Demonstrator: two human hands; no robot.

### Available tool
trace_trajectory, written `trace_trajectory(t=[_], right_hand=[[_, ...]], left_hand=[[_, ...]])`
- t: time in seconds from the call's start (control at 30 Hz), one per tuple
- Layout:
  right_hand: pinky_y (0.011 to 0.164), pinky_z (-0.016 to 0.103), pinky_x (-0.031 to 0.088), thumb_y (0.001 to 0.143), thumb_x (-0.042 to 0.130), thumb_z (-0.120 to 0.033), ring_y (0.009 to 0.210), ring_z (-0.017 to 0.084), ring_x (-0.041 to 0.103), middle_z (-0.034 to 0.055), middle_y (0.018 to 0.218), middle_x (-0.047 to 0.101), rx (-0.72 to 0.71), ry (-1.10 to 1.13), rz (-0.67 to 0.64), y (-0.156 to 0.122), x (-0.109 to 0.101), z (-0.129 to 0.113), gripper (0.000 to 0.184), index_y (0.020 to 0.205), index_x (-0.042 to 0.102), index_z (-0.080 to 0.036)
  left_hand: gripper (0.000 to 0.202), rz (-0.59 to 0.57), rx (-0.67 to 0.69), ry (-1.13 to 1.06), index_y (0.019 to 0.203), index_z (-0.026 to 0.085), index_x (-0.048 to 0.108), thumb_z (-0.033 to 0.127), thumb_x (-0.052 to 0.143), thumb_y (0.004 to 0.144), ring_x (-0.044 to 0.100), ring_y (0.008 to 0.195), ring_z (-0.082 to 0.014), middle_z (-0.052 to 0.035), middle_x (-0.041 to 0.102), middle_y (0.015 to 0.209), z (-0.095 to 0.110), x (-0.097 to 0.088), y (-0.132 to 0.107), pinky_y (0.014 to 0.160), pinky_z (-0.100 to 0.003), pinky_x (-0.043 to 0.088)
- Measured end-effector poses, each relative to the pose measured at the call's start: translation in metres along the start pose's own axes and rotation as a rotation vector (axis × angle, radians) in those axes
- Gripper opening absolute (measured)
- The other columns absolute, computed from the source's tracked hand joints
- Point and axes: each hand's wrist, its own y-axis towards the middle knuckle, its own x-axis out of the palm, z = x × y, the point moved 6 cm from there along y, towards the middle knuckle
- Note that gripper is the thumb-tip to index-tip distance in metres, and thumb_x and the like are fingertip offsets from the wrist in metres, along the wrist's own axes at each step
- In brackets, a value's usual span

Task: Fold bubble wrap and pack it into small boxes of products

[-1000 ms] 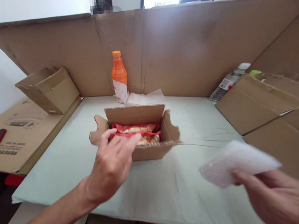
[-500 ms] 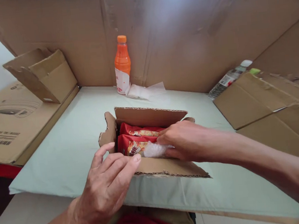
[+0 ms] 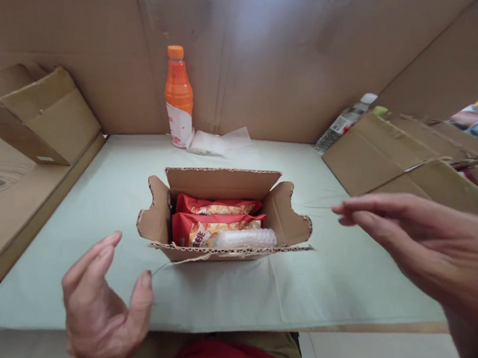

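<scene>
An opened cardboard box (image 3: 283, 211) stands on the pale green cloth with its flaps up. Inside lie two red snack packets (image 3: 218, 221), and a bubble-wrapped item (image 3: 245, 238) rests against the near side. My left hand (image 3: 107, 307) hovers left of the box, open, thumb and fingers apart and holding nothing. To the right of the box my right hand (image 3: 429, 244) is raised, its fingers stretched towards the box, with nothing visible in them. Neither hand touches the box.
An orange drink bottle (image 3: 179, 97) stands at the back beside a white wrapped piece (image 3: 209, 143). Cardboard boxes (image 3: 57, 121) sit at left, and more cardboard (image 3: 373, 153) at right next to a clear bottle (image 3: 344, 122). A tall cardboard wall (image 3: 273, 56) closes the back.
My right hand has come out of the box to the right, leaving the bubble-wrapped item inside. My left hand has moved left, away from the box. The view has shifted slightly.
</scene>
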Motion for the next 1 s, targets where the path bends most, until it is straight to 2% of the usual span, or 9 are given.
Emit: trace_trajectory(t=[0.07,0.17,0.23,0.33,0.5,0.6,0.7,0.83,1.0], right_hand=[[0.070,0.032,0.056,0.092,0.062,-0.044,0.075,0.020,0.071,0.0027,0.088,0.077,0.133,0.089,0.009,-0.035,0.016,0.028,0.022,0.100,0.073,-0.027],[0.066,0.033,0.058,0.089,0.064,-0.044,0.074,0.020,0.069,0.0069,0.097,0.075,0.179,0.239,-0.209,-0.072,0.079,0.040,0.035,0.117,0.067,-0.023],[0.062,0.032,0.057,0.088,0.063,-0.043,0.077,0.021,0.068,0.0085,0.102,0.074,0.194,0.318,-0.299,-0.079,0.119,0.035,0.037,0.119,0.065,-0.022],[0.059,0.030,0.055,0.089,0.058,-0.039,0.078,0.020,0.066,0.0089,0.105,0.072,0.213,0.417,-0.336,-0.063,0.152,0.029,0.034,0.118,0.063,-0.021],[0.060,0.031,0.055,0.086,0.057,-0.037,0.067,0.017,0.064,0.0077,0.100,0.072,0.308,0.436,-0.177,-0.055,0.127,0.061,0.032,0.111,0.062,-0.019],[0.054,0.030,0.053,0.086,0.058,-0.042,0.067,0.020,0.067,0.0065,0.088,0.072,0.439,0.349,-0.053,-0.093,0.094,0.090,0.026,0.099,0.062,-0.019],[0.054,0.032,0.055,0.086,0.062,-0.045,0.067,0.022,0.069,0.0057,0.081,0.071,0.498,0.318,0.016,-0.134,0.079,0.096,0.026,0.095,0.062,-0.020],[0.077,0.040,0.063,0.088,0.064,-0.043,0.088,0.025,0.074,0.0125,0.114,0.071,0.501,0.438,0.091,-0.148,0.094,0.092,0.041,0.122,0.059,-0.020],[0.107,0.050,0.053,0.093,0.060,-0.039,0.133,0.029,0.055,0.0157,0.151,0.049,0.437,0.530,0.133,-0.115,0.105,0.120,0.062,0.149,0.040,-0.023]], left_hand=[[0.061,-0.038,-0.298,-0.083,0.141,0.027,0.051,0.024,0.072,0.084,0.058,0.124,-0.0285,-0.0090,0.056,0.136,-0.031,0.012,-0.022,0.110,-0.048,0.047],[0.050,-0.208,-0.689,-0.274,0.126,0.021,0.056,0.043,0.069,0.084,0.070,0.100,-0.0258,-0.0099,0.067,0.117,-0.061,0.044,-0.054,0.088,-0.040,0.059],[0.048,-0.252,-0.759,-0.364,0.121,0.020,0.056,0.045,0.069,0.082,0.070,0.100,-0.0246,-0.0102,0.067,0.116,-0.066,0.060,-0.058,0.086,-0.037,0.058],[0.041,-0.263,-0.672,-0.409,0.117,0.020,0.058,0.039,0.068,0.083,0.063,0.113,-0.0241,-0.0089,0.065,0.117,-0.060,0.078,-0.037,0.093,-0.035,0.054],[0.048,-0.308,-0.636,-0.455,0.122,0.018,0.057,0.034,0.066,0.078,0.064,0.109,-0.0254,-0.0098,0.068,0.114,-0.032,0.129,-0.008,0.085,-0.036,0.055],[0.050,-0.500,-0.577,-0.547,0.127,0.018,0.057,0.031,0.063,0.079,0.064,0.115,-0.0268,-0.0130,0.067,0.125,-0.002,0.161,-0.016,0.088,-0.038,0.055],[0.047,-0.621,-0.558,-0.618,0.127,0.018,0.056,0.032,0.062,0.083,0.066,0.113,-0.0257,-0.0137,0.064,0.131,0.013,0.173,-0.025,0.092,-0.039,0.054],[0.057,-0.637,-0.570,-0.689,0.135,0.019,0.048,0.038,0.065,0.084,0.063,0.121,-0.0274,-0.0138,0.062,0.132,0.003,0.200,-0.005,0.099,-0.041,0.053],[0.103,-0.520,-0.574,-0.849,0.153,0.022,0.023,0.039,0.079,0.068,0.023,0.153,-0.0351,-0.0187,0.016,0.166,0.008,0.290,0.042,0.115,-0.044,0.040]])
